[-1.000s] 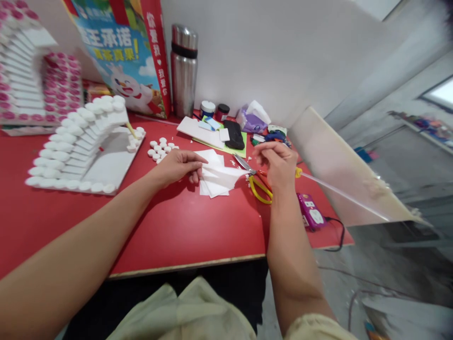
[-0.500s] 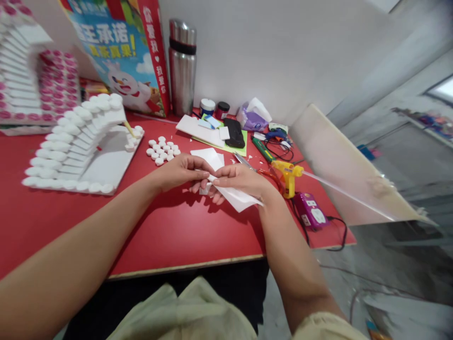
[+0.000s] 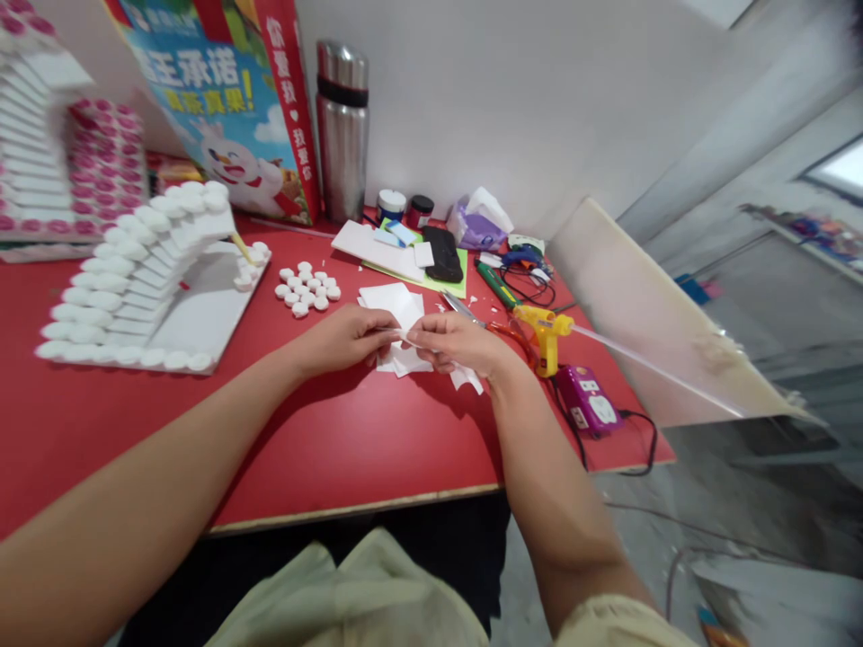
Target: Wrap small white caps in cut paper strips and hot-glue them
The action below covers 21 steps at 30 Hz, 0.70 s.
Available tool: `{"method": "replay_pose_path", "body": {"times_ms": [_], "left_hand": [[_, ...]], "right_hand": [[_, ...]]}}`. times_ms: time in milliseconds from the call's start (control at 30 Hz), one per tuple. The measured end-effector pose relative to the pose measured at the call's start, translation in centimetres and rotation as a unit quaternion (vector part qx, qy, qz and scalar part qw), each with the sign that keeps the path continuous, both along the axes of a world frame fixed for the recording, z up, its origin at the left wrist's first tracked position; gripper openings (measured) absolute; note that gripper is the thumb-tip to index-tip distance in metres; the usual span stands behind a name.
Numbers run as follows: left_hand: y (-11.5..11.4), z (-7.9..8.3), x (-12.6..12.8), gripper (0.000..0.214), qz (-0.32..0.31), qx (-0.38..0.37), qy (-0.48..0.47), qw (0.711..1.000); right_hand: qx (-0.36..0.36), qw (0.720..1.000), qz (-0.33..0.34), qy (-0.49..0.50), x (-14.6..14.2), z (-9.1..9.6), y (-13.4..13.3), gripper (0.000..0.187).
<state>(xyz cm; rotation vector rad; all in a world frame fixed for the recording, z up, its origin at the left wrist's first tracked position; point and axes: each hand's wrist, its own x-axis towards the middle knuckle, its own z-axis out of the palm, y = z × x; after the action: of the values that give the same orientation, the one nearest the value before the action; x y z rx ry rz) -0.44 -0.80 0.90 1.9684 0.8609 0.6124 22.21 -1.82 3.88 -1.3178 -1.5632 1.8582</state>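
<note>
Red tabletop (image 3: 324, 458) before pale wall (image 3: 512, 108). Pinches white paper (image 3: 467, 378) between left hand (image 3: 354, 339) and right hand (image 3: 459, 343), held close together, thumbs pressed to fingers with barely any opening, remaining right fingers curled. Shows loose paper end below right hand. Holds it above white sheets (image 3: 397, 304), left of scissors (image 3: 459, 305) and yellow glue gun (image 3: 547, 331).

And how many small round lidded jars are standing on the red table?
2: the white-lidded blue jar, just right of the silver steel flask, and the black-lidded red jar to that jar's right. Any behind the tall multicoloured printed box would be hidden.
</note>
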Motion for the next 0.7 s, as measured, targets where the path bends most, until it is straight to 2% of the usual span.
{"method": "replay_pose_path", "body": {"times_ms": [167,267,400,500,600,700], "left_hand": [[-0.3,0.2,0.1,0.036,-0.031,0.051,0.039,0.997],[-0.6,0.2,0.2,0.033,-0.039,0.13,0.073,0.988],[-0.7,0.0,0.4,0.027,-0.029,0.273,0.15,0.95],[-0.6,0.0,0.6,0.023,-0.012,0.334,0.208,0.919],[-0.5,0.1,0.9,0.02,0.013,0.354,0.242,0.903],[-0.7,0.3,1.1,0.023,0.04,0.314,0.204,0.927]], "right_hand": [[-0.015,1.0,0.006,-0.001,-0.1,0.2,0.0,0.022],[-0.029,1.0,-0.01,0.0,-0.2,0.0,0.1,0.021],[-0.037,0.999,-0.037,0.001,-0.5,-0.2,0.1,0.021],[-0.057,0.996,-0.057,0.024,-1.0,-0.4,0.2,0.018],[-0.058,0.993,-0.095,0.044,-1.8,-0.7,0.2,0.017],[-0.021,0.991,-0.132,0.026,-2.4,-0.8,0.0,0.018]]}}
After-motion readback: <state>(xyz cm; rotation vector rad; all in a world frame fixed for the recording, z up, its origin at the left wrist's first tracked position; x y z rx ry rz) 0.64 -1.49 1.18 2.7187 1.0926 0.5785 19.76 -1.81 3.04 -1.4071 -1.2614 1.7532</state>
